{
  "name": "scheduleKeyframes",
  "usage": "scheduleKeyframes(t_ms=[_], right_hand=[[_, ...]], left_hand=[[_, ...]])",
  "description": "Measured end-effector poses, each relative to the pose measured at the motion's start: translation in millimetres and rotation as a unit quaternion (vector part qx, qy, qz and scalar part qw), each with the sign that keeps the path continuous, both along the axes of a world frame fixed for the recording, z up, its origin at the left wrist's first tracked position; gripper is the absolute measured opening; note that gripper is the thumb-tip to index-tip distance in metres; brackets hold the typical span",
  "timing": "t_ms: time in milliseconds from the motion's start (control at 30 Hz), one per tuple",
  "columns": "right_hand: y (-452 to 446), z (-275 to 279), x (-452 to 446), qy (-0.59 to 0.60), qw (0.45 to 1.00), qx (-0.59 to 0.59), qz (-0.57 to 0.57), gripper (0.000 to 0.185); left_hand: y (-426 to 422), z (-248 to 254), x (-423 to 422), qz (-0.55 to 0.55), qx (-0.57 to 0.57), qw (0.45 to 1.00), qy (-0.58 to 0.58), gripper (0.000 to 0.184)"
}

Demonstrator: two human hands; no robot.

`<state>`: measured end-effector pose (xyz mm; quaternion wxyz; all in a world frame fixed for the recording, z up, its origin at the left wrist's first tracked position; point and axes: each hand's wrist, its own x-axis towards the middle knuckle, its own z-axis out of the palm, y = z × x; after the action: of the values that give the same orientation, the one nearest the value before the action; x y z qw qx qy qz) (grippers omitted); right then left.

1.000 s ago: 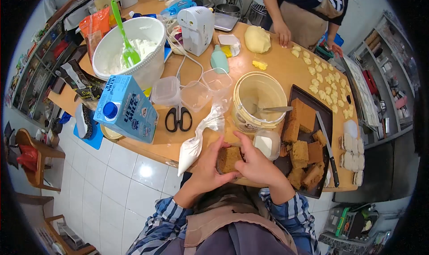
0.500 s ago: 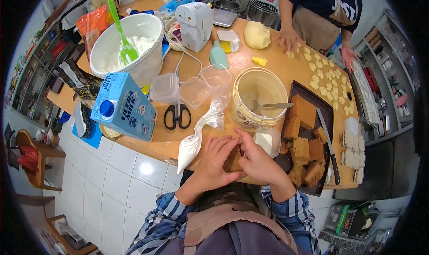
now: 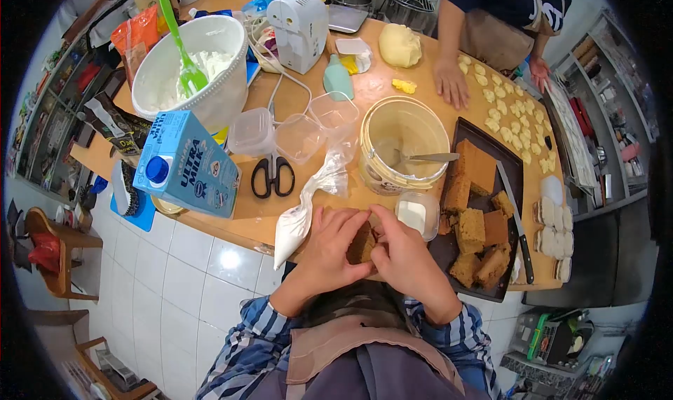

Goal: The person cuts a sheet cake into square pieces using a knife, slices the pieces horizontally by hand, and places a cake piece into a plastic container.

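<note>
A piece of brown cake [image 3: 362, 244] is held between my two hands at the table's front edge, largely covered by the fingers. My left hand [image 3: 326, 249] wraps its left side, and my right hand [image 3: 403, 253] grips its right side. A filled piping bag [image 3: 294, 228] lies just left of my left hand. Behind my right hand is a small clear tub with white content [image 3: 416, 213]. The large cream bucket [image 3: 405, 144] with a metal utensil [image 3: 433, 157] in it stands beyond. To the right, a dark tray [image 3: 517, 183] holds cut cake [image 3: 471, 232] and a long knife [image 3: 517, 221].
Black scissors [image 3: 273, 178], empty clear tubs [image 3: 300, 138], a milk carton [image 3: 188, 163] and a white bowl with a green spatula [image 3: 189, 74] are at left. Across the table, a co-worker's hand [image 3: 451, 83] rests near dough pieces [image 3: 515, 113]. Filled tubs [image 3: 554, 235] line the right edge.
My hands have closed further around the cake, and the fingers now cover more of it. The co-worker's hand has come down flat on the table. The view has shifted slightly.
</note>
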<state>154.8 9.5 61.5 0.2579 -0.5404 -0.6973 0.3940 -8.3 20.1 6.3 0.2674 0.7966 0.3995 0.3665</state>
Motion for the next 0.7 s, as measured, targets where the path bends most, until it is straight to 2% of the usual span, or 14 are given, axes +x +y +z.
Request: scheduleKeyframes(t_ms=[167,367,433,633,700], right_hand=[[-7.3,7.1,2.1,-0.015,0.998,0.051,-0.018,0.043],[-12.8,6.9,5.9,-0.030,0.999,0.041,-0.014,0.041],[-13.3,6.6,6.7,-0.068,0.995,0.069,-0.004,0.042],[-16.9,2.4,8.9,-0.134,0.986,0.098,0.022,0.043],[-18.5,1.7,9.3,-0.137,0.984,0.109,0.016,0.043]], left_hand=[[0.1,4.7,0.0,-0.001,0.001,1.000,0.005,0.072],[0.3,6.5,-1.5,-0.016,0.006,0.999,0.037,0.066],[-0.6,9.3,-1.9,-0.015,0.012,0.998,0.054,0.065],[-1.1,6.8,-1.9,-0.019,-0.056,0.997,-0.055,0.089],[-2.7,7.8,-5.1,-0.009,-0.064,0.997,-0.048,0.098]])
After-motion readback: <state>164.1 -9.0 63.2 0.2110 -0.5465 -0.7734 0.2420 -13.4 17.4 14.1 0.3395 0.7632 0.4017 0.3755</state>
